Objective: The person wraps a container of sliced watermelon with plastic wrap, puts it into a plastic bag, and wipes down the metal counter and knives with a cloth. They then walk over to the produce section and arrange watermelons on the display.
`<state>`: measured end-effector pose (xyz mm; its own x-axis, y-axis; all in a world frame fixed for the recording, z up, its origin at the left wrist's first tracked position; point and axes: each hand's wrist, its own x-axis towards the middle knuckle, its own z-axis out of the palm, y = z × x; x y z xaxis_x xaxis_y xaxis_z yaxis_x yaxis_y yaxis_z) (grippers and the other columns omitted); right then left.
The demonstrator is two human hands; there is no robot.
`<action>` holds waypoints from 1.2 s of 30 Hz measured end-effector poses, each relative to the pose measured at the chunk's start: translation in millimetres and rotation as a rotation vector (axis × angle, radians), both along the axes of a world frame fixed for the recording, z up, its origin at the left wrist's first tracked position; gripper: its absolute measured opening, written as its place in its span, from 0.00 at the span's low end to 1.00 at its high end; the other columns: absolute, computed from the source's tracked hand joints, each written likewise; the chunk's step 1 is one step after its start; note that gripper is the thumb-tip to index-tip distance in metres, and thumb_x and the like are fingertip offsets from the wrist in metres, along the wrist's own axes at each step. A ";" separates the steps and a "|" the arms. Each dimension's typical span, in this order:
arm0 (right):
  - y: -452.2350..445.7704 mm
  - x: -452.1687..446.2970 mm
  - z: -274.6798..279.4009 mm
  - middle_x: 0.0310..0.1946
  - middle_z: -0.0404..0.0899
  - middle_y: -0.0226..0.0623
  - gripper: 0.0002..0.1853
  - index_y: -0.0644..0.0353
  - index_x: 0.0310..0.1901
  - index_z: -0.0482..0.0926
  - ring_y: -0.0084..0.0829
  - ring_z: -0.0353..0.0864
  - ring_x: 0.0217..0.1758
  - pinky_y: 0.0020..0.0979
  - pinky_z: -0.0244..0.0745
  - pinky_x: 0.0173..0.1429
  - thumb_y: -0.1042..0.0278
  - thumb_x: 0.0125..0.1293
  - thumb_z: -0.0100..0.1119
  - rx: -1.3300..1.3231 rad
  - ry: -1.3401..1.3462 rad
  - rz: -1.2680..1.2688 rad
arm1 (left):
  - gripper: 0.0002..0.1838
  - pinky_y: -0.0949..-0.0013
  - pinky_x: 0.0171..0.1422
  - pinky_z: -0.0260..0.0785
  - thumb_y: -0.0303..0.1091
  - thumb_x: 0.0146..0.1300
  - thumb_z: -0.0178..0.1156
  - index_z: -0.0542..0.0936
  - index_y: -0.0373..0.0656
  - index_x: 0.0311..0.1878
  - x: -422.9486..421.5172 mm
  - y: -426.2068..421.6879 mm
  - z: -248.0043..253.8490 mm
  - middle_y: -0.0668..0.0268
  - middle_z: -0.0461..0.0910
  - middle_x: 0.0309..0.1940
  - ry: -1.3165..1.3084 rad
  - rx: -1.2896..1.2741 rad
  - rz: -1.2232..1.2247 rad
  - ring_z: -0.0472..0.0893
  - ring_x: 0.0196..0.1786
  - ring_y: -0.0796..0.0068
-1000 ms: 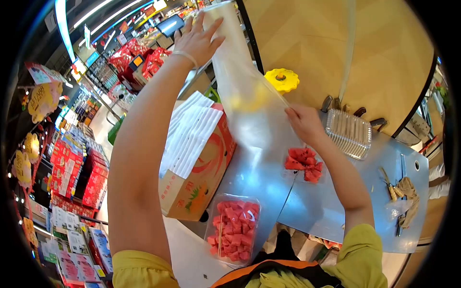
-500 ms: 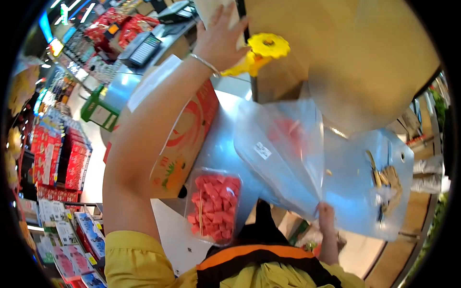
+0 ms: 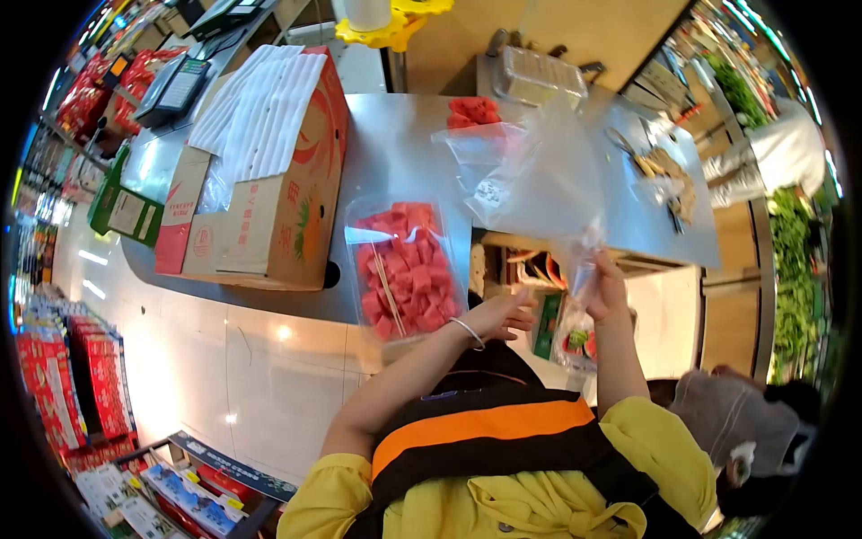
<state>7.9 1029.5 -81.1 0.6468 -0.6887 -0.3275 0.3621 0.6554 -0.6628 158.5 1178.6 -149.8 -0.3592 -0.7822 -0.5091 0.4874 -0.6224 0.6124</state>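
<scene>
My right hand (image 3: 607, 286) is closed round the gathered end of a clear plastic bag (image 3: 548, 166). The bag stretches up over the metal counter, with a white printed label (image 3: 489, 192) on it. Some red watermelon pieces (image 3: 473, 112) show at its far left edge; whether they lie inside or behind it I cannot tell. Fingers apart, my left hand (image 3: 503, 316) holds nothing and hovers near the counter's front edge, beside a clear tray of watermelon cubes (image 3: 409, 260). Two thin wooden sticks (image 3: 388, 292) lie on the cubes.
A printed cardboard box (image 3: 260, 225) topped with white foam padding stands on the counter (image 3: 386, 144) at left. Clear plastic containers (image 3: 541, 76) sit at the back. A brown cloth-like item (image 3: 673, 175) lies at right. Another person (image 3: 736, 418) is at lower right.
My left hand has come down from the yellow flower-shaped holder at the back to the front edge. My right hand still grips the bag, now raised higher. The view has shifted.
</scene>
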 end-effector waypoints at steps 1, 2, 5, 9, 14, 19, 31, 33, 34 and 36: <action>23.4 -6.1 5.5 0.49 0.74 0.35 0.28 0.59 0.63 0.61 0.30 0.75 0.50 0.30 0.75 0.53 0.74 0.61 0.54 0.032 -0.016 0.021 | 0.43 0.61 0.54 0.67 0.73 0.59 0.35 0.60 0.50 0.67 -13.9 6.3 -3.1 0.57 0.71 0.58 0.149 0.085 0.000 0.71 0.59 0.64; 44.4 -11.9 12.6 0.49 0.74 0.36 0.28 0.59 0.63 0.61 0.29 0.75 0.50 0.30 0.75 0.53 0.73 0.62 0.54 0.028 -0.031 0.052 | 0.48 0.58 0.54 0.67 0.78 0.55 0.28 0.57 0.51 0.69 -27.1 12.0 -7.0 0.56 0.69 0.59 0.276 0.113 -0.002 0.69 0.62 0.61; 88.1 -24.8 52.5 0.47 0.75 0.36 0.26 0.60 0.62 0.61 0.27 0.76 0.49 0.29 0.75 0.53 0.71 0.63 0.55 -0.020 -0.016 0.000 | 0.50 0.58 0.51 0.71 0.78 0.54 0.32 0.45 0.51 0.72 -53.2 16.0 5.8 0.49 0.66 0.59 0.675 -0.078 0.095 0.72 0.58 0.55; 96.2 -60.6 55.0 0.44 0.76 0.34 0.18 0.64 0.55 0.67 0.24 0.79 0.41 0.27 0.77 0.48 0.71 0.65 0.55 -0.188 0.211 -0.118 | 0.19 0.75 0.36 0.72 0.44 0.65 0.56 0.70 0.42 0.52 -76.6 11.7 2.5 0.60 0.78 0.42 0.515 -0.241 0.404 0.80 0.42 0.72; 98.5 -99.0 13.7 0.48 0.76 0.38 0.23 0.65 0.54 0.70 0.32 0.75 0.52 0.35 0.70 0.57 0.54 0.66 0.51 -0.100 0.226 -0.371 | 0.08 0.79 0.30 0.68 0.28 0.60 0.61 0.73 0.38 0.39 -79.6 40.8 40.1 0.63 0.81 0.30 0.034 -0.255 0.690 0.79 0.29 0.79; 157.0 -113.6 -32.7 0.56 0.70 0.38 0.38 0.63 0.57 0.68 0.34 0.70 0.57 0.40 0.65 0.60 0.33 0.67 0.32 0.438 -0.175 -0.108 | 0.07 0.81 0.27 0.63 0.28 0.60 0.61 0.72 0.38 0.36 -93.0 39.3 52.0 0.64 0.81 0.28 -0.348 -0.201 0.808 0.77 0.23 0.81; 97.8 -111.9 -46.0 0.32 0.77 0.30 0.15 0.63 0.43 0.77 0.19 0.72 0.28 0.23 0.67 0.31 0.60 0.64 0.58 -0.657 1.002 0.046 | 0.13 0.78 0.23 0.60 0.34 0.60 0.62 0.72 0.38 0.25 -109.3 26.6 14.3 0.70 0.72 0.15 -0.779 -0.189 0.609 0.69 0.18 0.84; 99.4 -103.4 -54.0 0.31 0.77 0.29 0.13 0.62 0.43 0.77 0.19 0.72 0.29 0.23 0.67 0.30 0.60 0.65 0.57 -0.563 0.794 -0.123 | 0.15 0.77 0.24 0.59 0.36 0.59 0.62 0.72 0.38 0.23 -106.7 22.3 14.0 0.71 0.70 0.13 -0.858 -0.212 0.626 0.66 0.18 0.84; 97.4 -97.0 -56.1 0.31 0.77 0.27 0.12 0.60 0.42 0.77 0.18 0.72 0.30 0.22 0.67 0.30 0.60 0.65 0.56 -0.459 0.593 -0.289 | 0.15 0.75 0.24 0.59 0.37 0.58 0.64 0.72 0.37 0.24 -105.9 22.0 16.9 0.70 0.68 0.13 -0.934 -0.277 0.513 0.66 0.18 0.83; 86.7 -87.9 -41.7 0.31 0.78 0.29 0.13 0.61 0.43 0.77 0.19 0.74 0.29 0.23 0.70 0.30 0.60 0.66 0.55 -0.285 0.473 -0.248 | 0.16 0.73 0.24 0.59 0.39 0.56 0.65 0.73 0.36 0.25 -102.0 23.5 31.5 0.69 0.67 0.13 -1.033 -0.310 0.427 0.65 0.19 0.82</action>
<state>-80.0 1116.2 -122.8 0.2849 -0.9034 -0.3204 0.1051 0.3617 -0.9264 56.5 1202.2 -118.3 0.4393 -0.8818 -0.1714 -0.1990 -0.2816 0.9387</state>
